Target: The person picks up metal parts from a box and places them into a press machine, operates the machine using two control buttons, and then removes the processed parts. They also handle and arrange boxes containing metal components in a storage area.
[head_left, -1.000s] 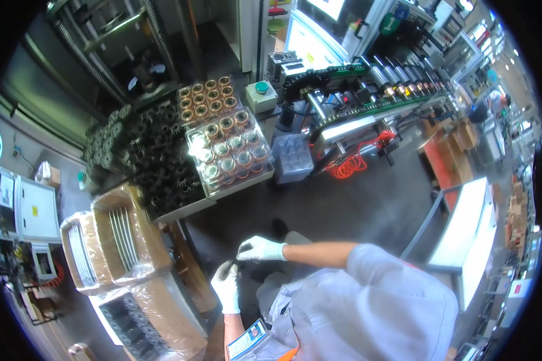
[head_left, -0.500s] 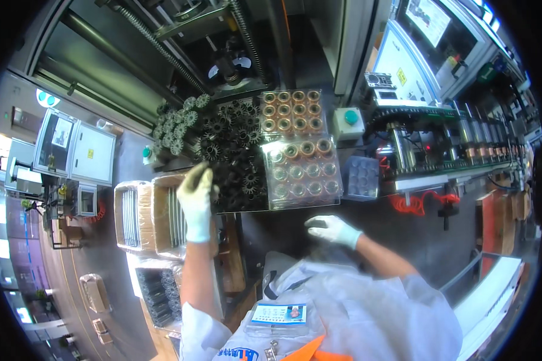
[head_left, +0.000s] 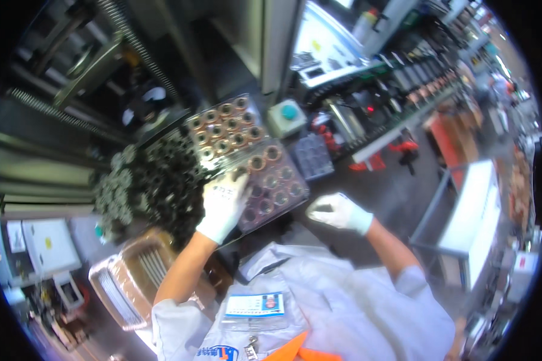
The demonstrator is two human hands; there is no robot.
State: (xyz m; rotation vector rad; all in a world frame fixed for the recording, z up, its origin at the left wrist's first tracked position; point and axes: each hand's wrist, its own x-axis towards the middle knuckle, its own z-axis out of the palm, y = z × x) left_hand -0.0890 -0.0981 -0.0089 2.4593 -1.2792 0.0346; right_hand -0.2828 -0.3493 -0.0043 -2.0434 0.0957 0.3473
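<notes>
My left hand (head_left: 224, 201), in a white glove, reaches over the near clear plastic tray (head_left: 292, 198). Its fingers pinch at a copper-coloured ring (head_left: 241, 172) in that tray's far row, mostly covered by the fingertips. Two more copper-coloured rings (head_left: 265, 159) sit just right of them. My right hand (head_left: 342, 213), also gloved, hovers off the tray's right corner. Its thumb and fingers curl together; I cannot make out what, if anything, is between them. A far clear tray (head_left: 226, 126) holds several copper-coloured rings.
Dark toothed parts (head_left: 171, 174) and grey toothed parts (head_left: 115, 195) are piled left of the trays. A box with a green button (head_left: 288, 113) and an empty moulded tray (head_left: 312, 155) stand to the right. Beyond runs a conveyor line (head_left: 373, 114). Wrapped cartons (head_left: 129, 274) stand at lower left.
The view has turned toward the right. My left hand has gone from the left edge of the dark parts to the near tray. My right hand stays near the tray's front right.
</notes>
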